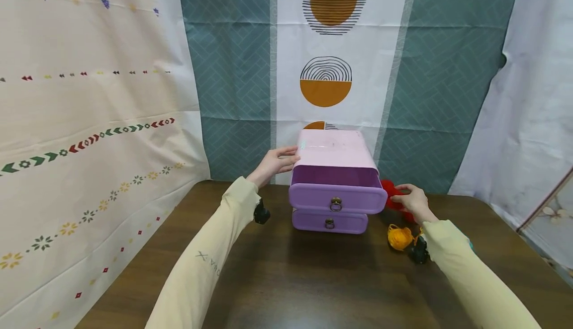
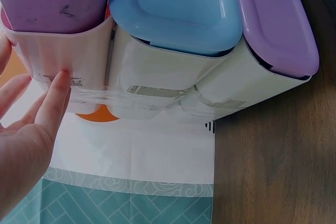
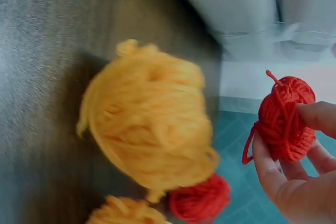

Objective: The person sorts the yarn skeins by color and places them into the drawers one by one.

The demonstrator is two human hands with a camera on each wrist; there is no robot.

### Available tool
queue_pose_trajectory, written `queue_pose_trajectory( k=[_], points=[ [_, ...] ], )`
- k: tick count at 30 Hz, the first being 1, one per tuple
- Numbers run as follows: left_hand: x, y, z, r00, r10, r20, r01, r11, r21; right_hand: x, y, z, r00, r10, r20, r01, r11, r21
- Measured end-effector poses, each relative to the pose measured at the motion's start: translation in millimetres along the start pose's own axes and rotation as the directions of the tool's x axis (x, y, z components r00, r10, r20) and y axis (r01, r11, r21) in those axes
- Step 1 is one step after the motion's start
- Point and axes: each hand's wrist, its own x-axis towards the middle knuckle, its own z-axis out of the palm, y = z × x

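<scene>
A small drawer unit (image 1: 333, 145) with a pale pink top stands at the back of the table. Its top purple drawer (image 1: 313, 198) is pulled out, while the blue drawer (image 2: 176, 9) and the bottom purple drawer (image 1: 309, 221) sit in their housings. My left hand (image 1: 275, 165) rests on the unit's upper left side, fingers extended against the casing. To the right of the unit, my right hand (image 1: 414, 201) holds a red ball of yarn (image 3: 287, 119) between thumb and fingers, raised off the table.
On the table to the right lie a yellow ball of yarn (image 3: 152, 119), a second yellow one (image 3: 126, 213) and another red ball (image 3: 199, 198). Behind the wooden table (image 1: 268, 289) hangs a patterned cloth (image 1: 233, 70), with more cloth at both sides.
</scene>
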Motion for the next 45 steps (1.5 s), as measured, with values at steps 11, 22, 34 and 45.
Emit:
queue_pose_trajectory(
  k=[11, 22, 34, 45],
  points=[
    [0.6, -0.7, -1.2, 1.0, 0.0, 0.001, 0.0, 1.0, -0.011, -10.6, -27, -29, 0.998, -0.062, 0.024, 0.063, 0.998, -0.012],
    [-0.9, -1.1, -2.2, 1.0, 0.008, -0.004, -0.008, 1.0, -0.017, -21.0, -50, -48, 0.983, -0.144, 0.112, 0.142, 0.99, 0.022],
    [-3.1, -0.7, -2.4, 1.0, 0.0, -0.003, 0.0, 1.0, -0.018, -32.8, -83, -69, 0.966, -0.226, 0.126, 0.221, 0.974, 0.055],
    [0.5, -1.7, -1.8, 1.0, -0.004, 0.006, 0.004, 1.0, -0.011, -44.1, -119, -65, 0.935, -0.315, 0.165, 0.304, 0.949, 0.087]
  ],
)
